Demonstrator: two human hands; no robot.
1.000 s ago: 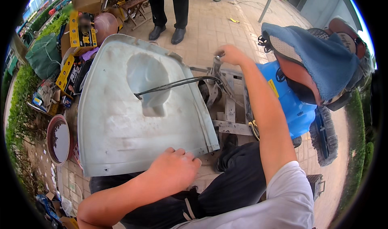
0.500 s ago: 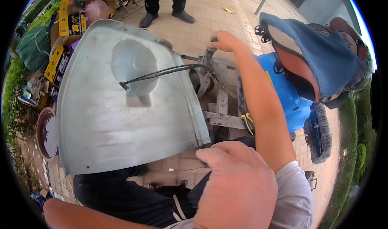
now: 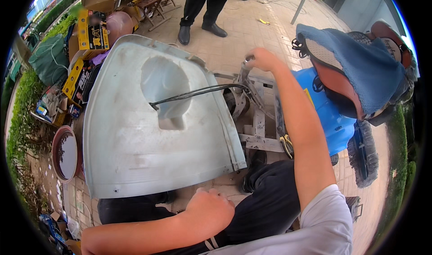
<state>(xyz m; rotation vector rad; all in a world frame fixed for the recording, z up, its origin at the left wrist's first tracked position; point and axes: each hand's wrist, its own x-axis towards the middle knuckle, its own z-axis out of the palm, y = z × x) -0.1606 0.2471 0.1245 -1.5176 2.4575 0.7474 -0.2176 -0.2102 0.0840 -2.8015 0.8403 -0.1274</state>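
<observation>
My right hand [image 3: 261, 59] reaches far forward, its fingers closed round the top of a grey metal tube [image 3: 245, 75] that rises from a worn vehicle frame [image 3: 258, 124]. My left hand [image 3: 210, 210] is curled into a loose fist over my lap; nothing shows in it, though its palm is hidden. Left of the frame stands a large pale grey-green body panel [image 3: 130, 142] with a rounded recess. Black cables [image 3: 198, 92] run from a hole in this recess to the tube. Yellow-handled pliers [image 3: 286, 146] lie on the frame beside my right forearm.
A blue plastic part [image 3: 330, 120] and a seat under a blue cloth [image 3: 355, 66] stand at right, near a grey fluffy brush [image 3: 363, 154]. Boxes [image 3: 92, 32] and a basin [image 3: 65, 154] line the left side. Another person's shoes [image 3: 183, 34] stand beyond the panel.
My left hand has dropped from close before the camera to my lap. The view has shifted, so the scene sits lower and further right. My right hand keeps its hold on the tube.
</observation>
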